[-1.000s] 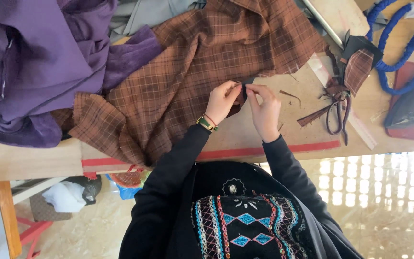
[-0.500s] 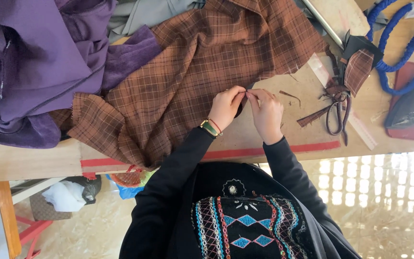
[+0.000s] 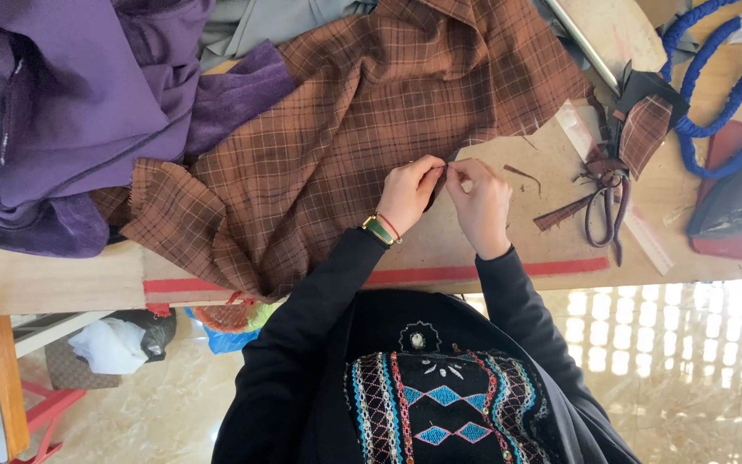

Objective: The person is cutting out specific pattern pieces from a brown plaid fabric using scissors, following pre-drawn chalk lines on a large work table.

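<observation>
Left hand and right hand meet fingertip to fingertip, both pinching the edge of the plaid cloth, which spreads away to the left of the pinch over the table. Scissors lie idle right of the grip. Judgement: firm, close-set pinches and taut cloth between them serve best.

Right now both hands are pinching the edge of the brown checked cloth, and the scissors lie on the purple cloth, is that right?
Not quite. The scissors lie on the wooden table, to the right of the hands, far from the purple cloth. The head view shows it. The rest holds: the left hand and right hand pinch the edge of the brown checked cloth.
</observation>
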